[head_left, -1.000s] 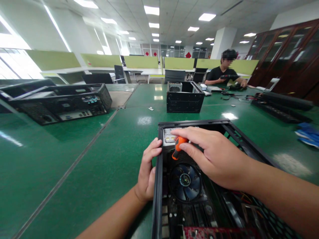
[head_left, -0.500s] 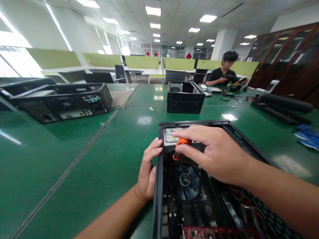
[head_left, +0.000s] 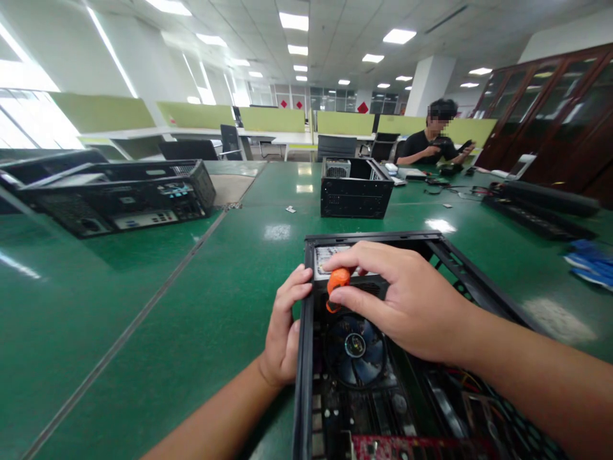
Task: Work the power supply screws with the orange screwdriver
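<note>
An open black computer case (head_left: 303, 358) lies in front of me, its inside facing up. My left hand (head_left: 287, 326) grips its left edge, fingertips over the rim. My right hand (head_left: 407, 297) is closed over the case, with an orange-and-black screwdriver (head_left: 339, 278) pinched between thumb and fingers; its tip is hidden. Just below the screwdriver is a round cooling fan (head_left: 355, 346). A silver power supply (head_left: 323, 255) shows partly behind my fingers at the far end. Nearer to me a red circuit card (head_left: 407, 447) sits across the case.
Another open case (head_left: 119, 198) stands at the left on the green table (head_left: 215, 319). A smaller black case (head_left: 354, 195) stands straight ahead. Blue gloves (head_left: 591, 262) and a long black part (head_left: 536, 207) lie at right. A person (head_left: 426, 150) sits beyond, holding a tool.
My right hand has shifted slightly left, and the screwdriver's orange handle has tipped more upright. My left hand stays on the case edge. The person opposite has raised the dark item in one hand.
</note>
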Demonstrator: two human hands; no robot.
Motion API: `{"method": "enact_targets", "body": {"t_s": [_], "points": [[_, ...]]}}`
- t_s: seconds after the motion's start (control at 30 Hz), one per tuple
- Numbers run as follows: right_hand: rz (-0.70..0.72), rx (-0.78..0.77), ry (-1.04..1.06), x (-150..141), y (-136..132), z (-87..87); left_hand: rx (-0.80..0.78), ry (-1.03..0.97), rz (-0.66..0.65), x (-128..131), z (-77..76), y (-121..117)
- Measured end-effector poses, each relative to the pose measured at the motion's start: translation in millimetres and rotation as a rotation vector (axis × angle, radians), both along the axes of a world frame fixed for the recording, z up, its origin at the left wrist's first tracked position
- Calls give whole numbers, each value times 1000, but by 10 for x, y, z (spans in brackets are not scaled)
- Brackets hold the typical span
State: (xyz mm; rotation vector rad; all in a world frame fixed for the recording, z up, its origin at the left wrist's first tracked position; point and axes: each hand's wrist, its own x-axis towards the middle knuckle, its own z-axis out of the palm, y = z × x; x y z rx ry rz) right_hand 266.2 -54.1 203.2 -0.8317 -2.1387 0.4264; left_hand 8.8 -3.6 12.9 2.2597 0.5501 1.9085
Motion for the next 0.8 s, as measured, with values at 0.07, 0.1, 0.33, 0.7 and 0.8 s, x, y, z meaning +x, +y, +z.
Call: {"method": "enact_targets", "body": {"t_s": [0.07,0.1,0.33,0.7,0.8], "points": [[12,22,60,-14,-46,38,-1,-1,-8,-3,-3,5],[21,28,107,-19,-78,61,-2,-2,-11,-4,-5,6],[154,87,91,-13,-223,165,-59,-2,59,11,-74,-27],[175,160,43,-8,-160,48,-25,-5,-28,-11,-45,8],[162,173,39,-11,-157,56,-2,-17,-15,-2,-11,8]]}}
